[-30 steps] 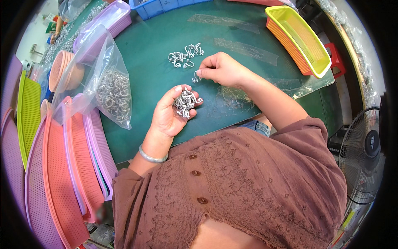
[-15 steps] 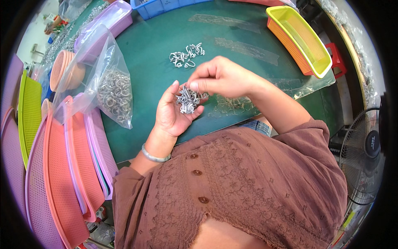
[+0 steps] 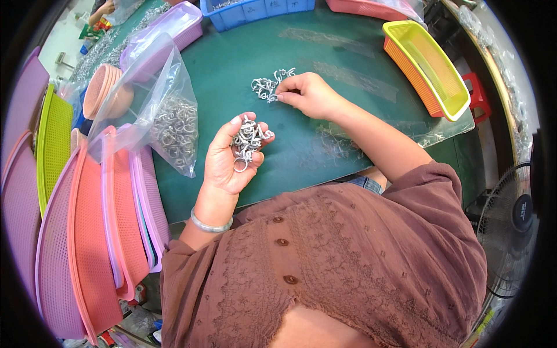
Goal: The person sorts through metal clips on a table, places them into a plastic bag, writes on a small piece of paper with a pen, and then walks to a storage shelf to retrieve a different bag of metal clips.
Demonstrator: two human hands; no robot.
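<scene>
My left hand (image 3: 221, 168) is turned palm up, its fingers curled round a heap of small silver metal rings with curled ends (image 3: 248, 138). One round ring hangs low beside the palm. Beyond it, my right hand (image 3: 312, 97) reaches to a loose pile of the same metal rings (image 3: 264, 86) on the green table (image 3: 232, 52). Its thumb and forefinger pinch a ring at the pile's near right edge. Left of my left hand, a clear plastic bag (image 3: 168, 87) lies with many more rings in its bottom corner.
Stacked pink, purple and green plastic baskets (image 3: 96, 232) line the left side, near pinkish round cups (image 3: 104, 87). A purple basket (image 3: 188, 23) and a blue crate (image 3: 261, 10) stand at the back. At right are a yellow-orange basket (image 3: 415, 75), a red stool (image 3: 478, 95) and a fan (image 3: 510, 226).
My right hand has left the rings in my left palm and moved up to the pile on the table. My left hand has shifted slightly left, still holding its rings.
</scene>
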